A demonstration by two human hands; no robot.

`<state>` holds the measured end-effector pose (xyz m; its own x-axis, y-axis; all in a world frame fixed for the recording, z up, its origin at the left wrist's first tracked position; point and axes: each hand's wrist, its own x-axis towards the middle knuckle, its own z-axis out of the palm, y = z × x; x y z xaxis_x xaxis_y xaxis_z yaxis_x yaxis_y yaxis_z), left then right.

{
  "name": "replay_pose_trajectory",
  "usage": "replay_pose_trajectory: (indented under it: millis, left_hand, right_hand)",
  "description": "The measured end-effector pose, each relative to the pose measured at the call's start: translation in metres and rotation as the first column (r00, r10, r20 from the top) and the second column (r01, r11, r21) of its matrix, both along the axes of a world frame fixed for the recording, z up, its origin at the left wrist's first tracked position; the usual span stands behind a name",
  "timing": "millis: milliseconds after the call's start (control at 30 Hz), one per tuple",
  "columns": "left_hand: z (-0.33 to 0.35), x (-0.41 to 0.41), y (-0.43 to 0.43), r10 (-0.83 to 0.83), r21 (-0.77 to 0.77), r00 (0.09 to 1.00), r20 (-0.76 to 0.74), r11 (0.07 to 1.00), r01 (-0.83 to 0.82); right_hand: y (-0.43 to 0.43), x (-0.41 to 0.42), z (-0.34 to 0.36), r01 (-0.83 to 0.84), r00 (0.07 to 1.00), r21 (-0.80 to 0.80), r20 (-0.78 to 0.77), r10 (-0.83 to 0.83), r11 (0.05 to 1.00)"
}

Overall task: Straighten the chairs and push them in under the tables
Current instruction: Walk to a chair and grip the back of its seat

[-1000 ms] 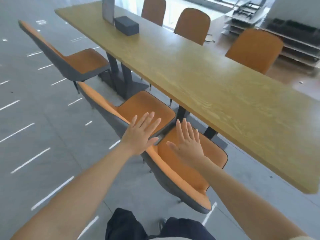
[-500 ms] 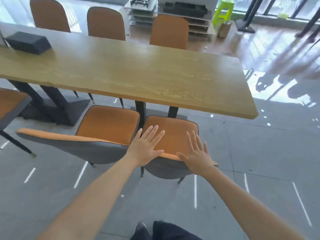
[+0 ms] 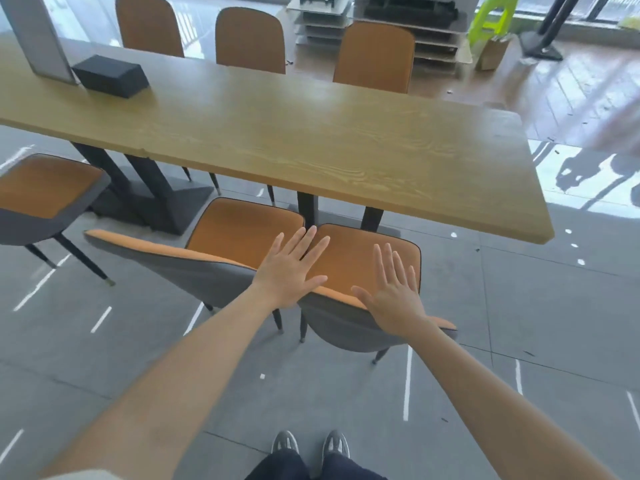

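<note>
Both hands were flat with fingers spread wide, holding nothing. The left hand (image 3: 291, 271) sat over the left end of the backrest on the near chair (image 3: 356, 261), and the right hand (image 3: 394, 299) was further right along the same top rim. Looked like palms on it, but I couldn't swear to contact.

That chair stood at the near long edge of the bench (image 3: 311, 143), toward its right end, with most of the seat out in the open. So I'd call this the start of the push-in. Next move would be a straight shove forward, even on both sides.

Watch out for the bench legs (image 3: 372, 218) right ahead of the seat. The second chair (image 3: 242, 230) sat just beside it on the left, turned crooked, and a third chair (image 3: 45, 188) stood well out near the left end. A black box (image 3: 110, 76) sat on top, no bother.
</note>
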<state>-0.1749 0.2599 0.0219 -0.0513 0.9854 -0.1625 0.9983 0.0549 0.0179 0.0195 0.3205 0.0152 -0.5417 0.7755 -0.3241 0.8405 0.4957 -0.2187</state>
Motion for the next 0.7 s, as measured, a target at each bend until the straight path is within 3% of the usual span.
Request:
replay_pose_trajectory:
  millis: [333, 700]
  left_hand:
    - [0.018, -0.112, -0.065, 0.157, 0.043, 0.986, -0.056, 0.987, -0.155]
    - [0.006, -0.283, -0.148, 0.137, -0.004, 0.99, -0.01, 0.991, -0.137]
  right_hand:
    - [-0.042, -0.105, 0.012, -0.15, 0.988, 0.003, -0.042, 0.15, 0.989]
    - [-0.119, -0.285, -0.006, -0.135, 0.99, 0.044, -0.035, 0.136, 0.99]
